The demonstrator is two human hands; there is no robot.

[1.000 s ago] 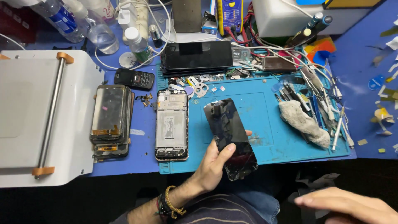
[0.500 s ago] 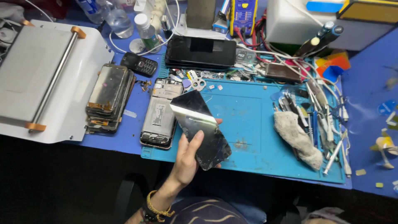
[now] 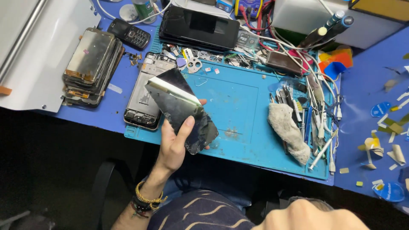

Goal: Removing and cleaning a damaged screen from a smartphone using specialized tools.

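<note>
Lifted and tilted since earlier, the cracked black phone screen [image 3: 183, 108] sits gripped in the left hand [image 3: 172, 147] above the blue mat [image 3: 238, 98], angled for viewing, while the right hand [image 3: 311, 215], below the mat, shows no readable grip.

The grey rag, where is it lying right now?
In the head view the grey rag lies on the right part of the blue mat, beside the pile of tools, right of the dark screen held in the left hand.

Head cam, looks steeply down, close over workbench [image 3: 366, 98], approx.
</note>
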